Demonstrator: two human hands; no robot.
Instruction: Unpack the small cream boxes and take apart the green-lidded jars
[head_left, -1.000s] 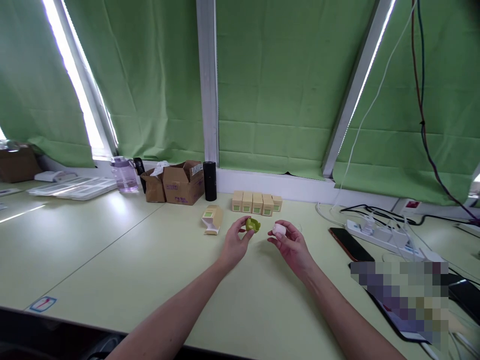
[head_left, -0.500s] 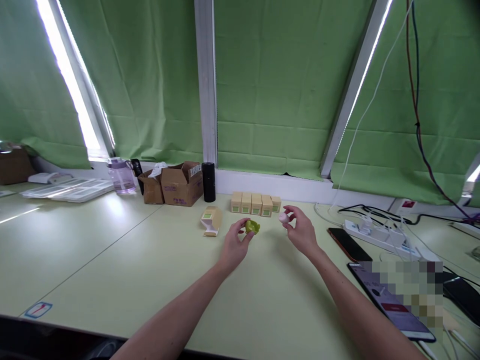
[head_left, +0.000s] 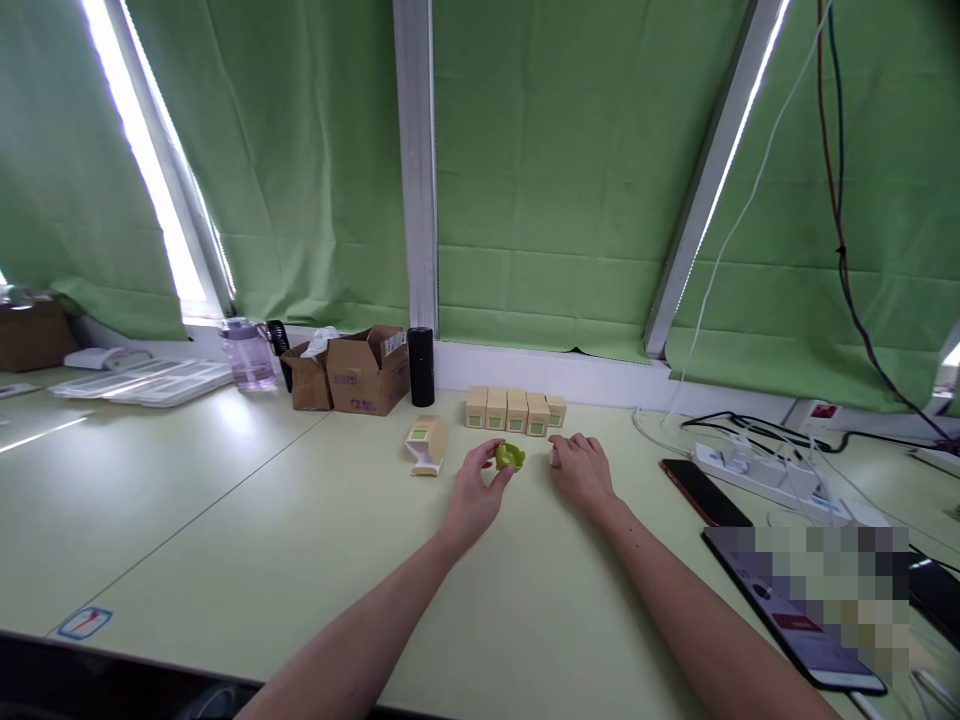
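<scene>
My left hand (head_left: 477,490) pinches a small green cup-like piece (head_left: 511,457) with a wavy rim, its hollow side facing up toward me. To the right of it, low over the table, my right hand (head_left: 583,472) is closed with its back toward me. A small pale pinkish-white round piece (head_left: 554,458) shows at the fingertips of that hand, mostly covered. Left of my left hand lies an opened small tan carton (head_left: 427,446) with its white inside showing. Behind both hands stands a row of several small tan boxes (head_left: 496,410) with green labels.
Cardboard boxes (head_left: 369,372), a black cylinder (head_left: 421,367) and a purple water bottle (head_left: 250,355) stand along the back left. On the right lie a phone (head_left: 705,493), a tablet (head_left: 787,615) and a power strip (head_left: 757,475) with tangled cables.
My right hand has moved down and slightly left with the pale piece, turning palm-down so that less of the piece shows. The left hand still holds the green piece, which is tilted slightly differently.
</scene>
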